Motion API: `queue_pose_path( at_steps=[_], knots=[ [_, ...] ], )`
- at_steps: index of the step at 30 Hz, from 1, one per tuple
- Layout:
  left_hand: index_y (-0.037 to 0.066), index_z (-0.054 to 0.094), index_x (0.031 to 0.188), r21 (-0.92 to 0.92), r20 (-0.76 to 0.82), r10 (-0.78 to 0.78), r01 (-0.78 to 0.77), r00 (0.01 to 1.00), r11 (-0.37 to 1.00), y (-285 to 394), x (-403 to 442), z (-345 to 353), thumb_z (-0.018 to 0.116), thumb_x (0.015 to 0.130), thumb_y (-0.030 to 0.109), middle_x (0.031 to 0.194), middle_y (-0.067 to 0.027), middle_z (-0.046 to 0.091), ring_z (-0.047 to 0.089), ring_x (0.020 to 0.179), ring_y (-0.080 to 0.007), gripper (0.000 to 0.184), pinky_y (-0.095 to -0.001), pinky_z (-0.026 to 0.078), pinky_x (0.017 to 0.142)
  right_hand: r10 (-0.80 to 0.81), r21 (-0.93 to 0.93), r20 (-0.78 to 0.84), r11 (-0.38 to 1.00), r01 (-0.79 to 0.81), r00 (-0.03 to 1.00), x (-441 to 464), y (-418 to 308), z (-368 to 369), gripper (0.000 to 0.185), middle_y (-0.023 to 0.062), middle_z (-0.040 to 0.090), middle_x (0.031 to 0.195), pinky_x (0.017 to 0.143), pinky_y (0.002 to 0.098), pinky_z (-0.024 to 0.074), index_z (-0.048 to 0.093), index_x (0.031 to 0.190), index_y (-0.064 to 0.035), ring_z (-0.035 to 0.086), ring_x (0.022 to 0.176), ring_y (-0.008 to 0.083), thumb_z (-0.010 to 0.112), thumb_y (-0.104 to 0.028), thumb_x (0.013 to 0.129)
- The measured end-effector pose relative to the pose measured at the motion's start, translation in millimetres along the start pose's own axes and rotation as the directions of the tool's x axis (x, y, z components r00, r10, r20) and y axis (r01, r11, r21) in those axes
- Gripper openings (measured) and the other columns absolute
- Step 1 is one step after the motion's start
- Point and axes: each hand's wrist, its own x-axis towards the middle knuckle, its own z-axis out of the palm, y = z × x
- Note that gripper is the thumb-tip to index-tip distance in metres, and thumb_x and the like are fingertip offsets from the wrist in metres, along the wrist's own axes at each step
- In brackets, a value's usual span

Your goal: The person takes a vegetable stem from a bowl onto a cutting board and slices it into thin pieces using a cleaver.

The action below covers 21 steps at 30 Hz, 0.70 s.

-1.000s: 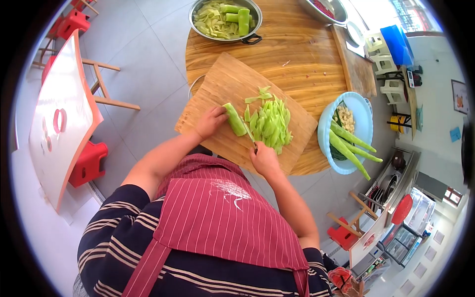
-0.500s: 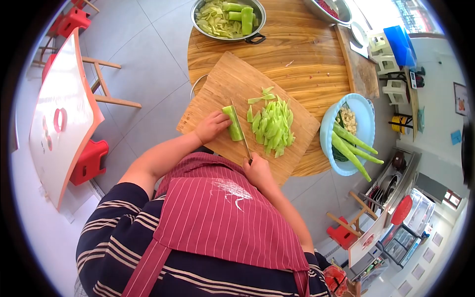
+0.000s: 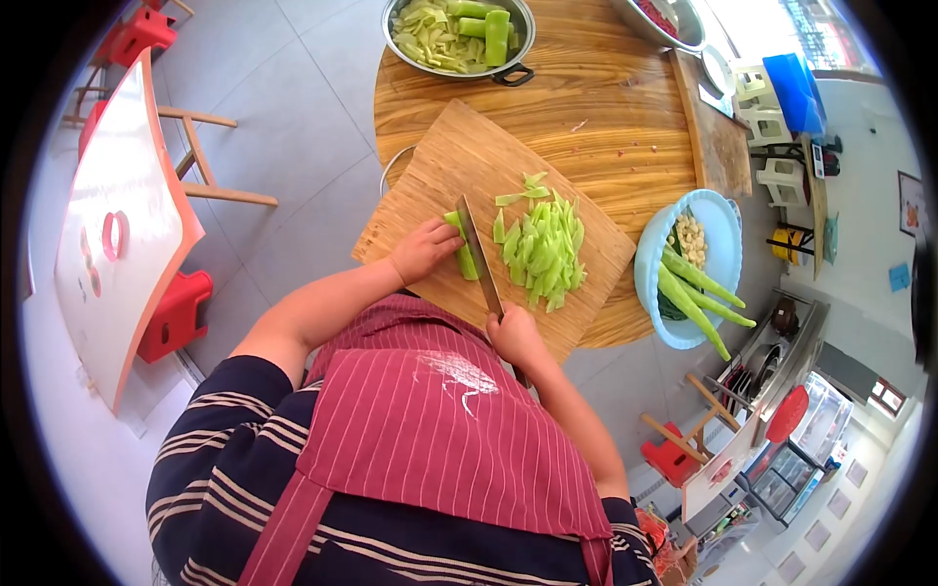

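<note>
In the head view, my left hand (image 3: 428, 249) lies over a piece of peeled green stem (image 3: 465, 256) that looks like celtuce, its fingers closed on it. My right hand (image 3: 516, 335) grips the handle of a kitchen knife (image 3: 479, 256). The blade stands close along the right side of the stem, partly covering it. Both are over a wooden cutting board (image 3: 430, 181), set at an angle on the table. To the right of the knife is a heap of thin pale-green slices (image 3: 547, 249), with a few loose ones at its upper left.
A metal pan (image 3: 389, 51) of slices and stem chunks stands at the far edge of the round wooden table (image 3: 586, 93). On the right, a light-blue basin (image 3: 653, 256) holds garlic cloves and long green stems (image 3: 692, 303) sticking over its rim. A metal bowl (image 3: 696, 29) is at the top right.
The blade has tilted, so its broad face shows and it covers more of the stem. The whole view has shifted slightly; both hands keep their holds.
</note>
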Motion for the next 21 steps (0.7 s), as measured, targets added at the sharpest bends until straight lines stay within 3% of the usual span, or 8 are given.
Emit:
queue_pose_path(
  at_steps=[5,11,14,16,19,21],
  knots=[
    [0.004,0.058,0.102,0.063,-0.056,0.025,-0.022,0.998,0.998,-0.8,-0.1,7.1,0.049,0.075,0.009,0.104,-0.0083,0.054,0.051,0.093,-0.0261,0.029,-0.0334,0.044,0.083,-0.014,0.0,-0.065,1.0,0.014,0.998,35.7,0.4,25.8,0.023,0.0279,0.06,0.076,0.07,0.0491,0.0463,0.059,0.081,0.0038,0.058,0.076,0.0441,0.051,-0.018,0.081],
    [0.009,0.057,0.106,0.14,0.052,-0.031,0.024,0.998,0.99,10.5,1.3,3.7,0.058,0.073,0.015,0.101,-0.0092,0.052,0.05,0.094,-0.0272,0.033,-0.0346,0.043,0.081,-0.096,0.048,-0.135,0.994,0.103,0.986,49.0,-4.3,15.8,0.024,0.028,0.06,0.078,0.073,0.0485,0.0467,0.06,0.085,0.0029,0.059,0.078,0.0431,0.049,-0.018,0.081],
    [0.015,0.057,0.105,0.206,0.032,0.017,-0.024,0.999,0.978,23.7,2.6,-6.5,0.065,0.07,0.023,0.102,-0.011,0.049,0.049,0.093,-0.0294,0.037,-0.0381,0.042,0.08,-0.112,0.143,-0.231,0.979,0.147,0.967,38.1,0.0,9.2,0.024,0.0239,0.06,0.071,0.064,0.0435,0.0463,0.06,0.083,0.0022,0.059,0.069,0.0386,0.053,-0.021,0.082],
    [0.018,0.056,0.102,0.183,0.04,0.037,-0.044,0.998,0.982,11.6,4.7,-2.4,0.068,0.066,0.027,0.105,-0.0129,0.047,0.048,0.093,-0.0309,0.038,-0.0409,0.041,0.08,0.012,0.313,-0.271,0.947,0.076,0.963,20.3,-16.7,-13.3,0.024,0.0234,0.06,0.073,0.064,0.0431,0.0457,0.06,0.087,0.001,0.059,0.071,0.0396,0.052,-0.022,0.083],
    [0.015,0.056,0.1,0.218,0.033,0.056,-0.062,0.998,0.974,-24.1,16.7,-20.1,0.068,0.067,0.023,0.107,-0.013,0.047,0.048,0.095,-0.0309,0.036,-0.0399,0.041,0.081,0.055,0.382,-0.318,0.921,0.075,0.946,6.8,-18.1,-29.5,0.025,0.0237,0.059,0.071,0.062,0.042,0.0449,0.059,0.086,0.0022,0.059,0.069,0.0389,0.052,-0.021,0.083],
    [0.011,0.056,0.102,0.187,0.022,0.094,-0.096,0.995,0.978,-58.9,28.7,-35.9,0.067,0.068,0.014,0.111,-0.015,0.048,0.048,0.098,-0.034,0.036,-0.0428,0.041,0.086,0.076,0.402,-0.328,0.913,0.066,0.942,3.3,-9.0,-29.9,0.025,0.0239,0.059,0.071,0.062,0.0422,0.0451,0.058,0.086,0.0024,0.059,0.069,0.0392,0.052,-0.021,0.083]
  ],
)
